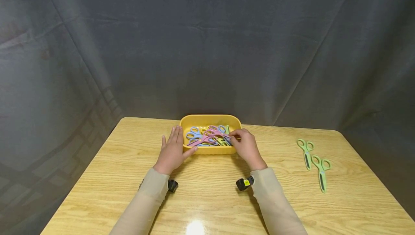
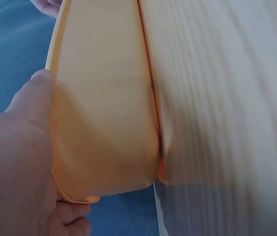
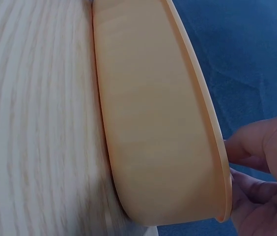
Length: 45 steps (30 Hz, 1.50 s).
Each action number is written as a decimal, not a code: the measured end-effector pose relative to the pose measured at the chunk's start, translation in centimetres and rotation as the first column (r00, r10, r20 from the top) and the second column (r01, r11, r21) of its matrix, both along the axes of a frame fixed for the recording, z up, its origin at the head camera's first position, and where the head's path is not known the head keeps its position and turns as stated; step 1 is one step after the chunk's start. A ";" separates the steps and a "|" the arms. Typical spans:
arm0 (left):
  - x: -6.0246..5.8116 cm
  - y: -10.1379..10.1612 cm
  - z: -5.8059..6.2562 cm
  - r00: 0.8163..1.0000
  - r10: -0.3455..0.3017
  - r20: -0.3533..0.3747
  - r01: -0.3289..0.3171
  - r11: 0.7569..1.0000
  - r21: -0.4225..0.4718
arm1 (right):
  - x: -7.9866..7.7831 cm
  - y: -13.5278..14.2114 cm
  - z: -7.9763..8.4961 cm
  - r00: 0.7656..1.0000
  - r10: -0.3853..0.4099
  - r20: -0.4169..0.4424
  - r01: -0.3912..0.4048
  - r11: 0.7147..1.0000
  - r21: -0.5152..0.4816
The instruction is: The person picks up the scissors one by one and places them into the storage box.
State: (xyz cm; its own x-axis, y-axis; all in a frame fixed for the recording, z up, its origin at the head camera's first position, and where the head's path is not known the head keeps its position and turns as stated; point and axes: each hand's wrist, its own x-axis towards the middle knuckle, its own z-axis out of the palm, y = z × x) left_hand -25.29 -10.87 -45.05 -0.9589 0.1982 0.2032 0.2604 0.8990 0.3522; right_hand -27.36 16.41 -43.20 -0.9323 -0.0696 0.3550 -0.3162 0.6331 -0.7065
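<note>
A yellow plastic bin (image 1: 212,150) holds several pairs of scissors with blue, pink, yellow and green handles. My left hand (image 1: 172,152) rests on its left end, fingers straight along the side and thumb on the front rim. In the left wrist view, that thumb (image 2: 38,93) touches the bin's rim. My right hand (image 1: 247,147) reaches over the right end, its bent fingertips beside the tips of pink scissors (image 1: 212,131). The right wrist view shows those fingers (image 3: 256,142) behind the rim, which hides their tips; whether they pinch any scissors cannot be told.
Two pairs of green scissors, one farther back (image 1: 306,152) and one nearer (image 1: 321,174), lie on the right part of the wooden table (image 1: 210,199). A dark grey cloth (image 1: 207,48) hangs close behind the bin and around the table's sides.
</note>
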 end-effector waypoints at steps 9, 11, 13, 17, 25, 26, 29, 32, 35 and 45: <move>0.2 0.1 0.3 1.000 -0.002 0.019 0.002 1.000 0.000 | 0.0 0.1 -0.1 1.000 0.024 -0.019 -0.024 0.999 0.044; 0.2 0.1 0.4 1.000 -0.003 0.022 0.003 1.000 0.002 | 0.0 0.1 -0.1 0.999 0.027 -0.022 -0.025 0.998 0.051; 0.2 0.1 0.4 1.000 -0.003 0.023 0.003 1.000 0.004 | 0.0 0.0 0.0 0.999 0.030 -0.028 -0.028 0.997 0.065; 0.2 0.1 0.5 1.000 -0.004 0.025 0.004 1.000 0.006 | 0.0 0.1 0.0 0.999 0.039 -0.032 -0.036 0.995 0.088; 0.3 0.1 0.5 1.000 -0.005 0.026 0.005 1.000 0.008 | 0.0 0.3 0.2 0.998 0.064 -0.007 -0.063 0.991 0.115; 0.3 0.1 0.5 1.000 -0.005 0.027 0.005 1.000 0.007 | 0.0 0.3 0.2 0.998 0.067 -0.006 -0.065 0.991 0.115; 0.3 0.1 0.5 1.000 -0.005 0.029 0.005 1.000 0.004 | 0.0 0.4 0.3 0.997 0.076 -0.009 -0.074 0.990 0.121; 0.2 0.1 0.5 1.000 -0.005 0.028 0.005 1.000 0.004 | 0.1 0.5 0.4 0.996 0.092 -0.005 -0.091 0.989 0.121; 0.2 0.0 0.4 1.000 -0.004 0.028 0.004 1.000 0.007 | 0.1 0.5 0.5 0.994 0.112 0.006 -0.112 0.986 0.122; -0.1 0.0 0.1 1.000 -0.002 0.015 0.002 1.000 0.005 | 0.1 1.7 1.1 0.990 0.132 -0.046 -0.125 0.984 0.130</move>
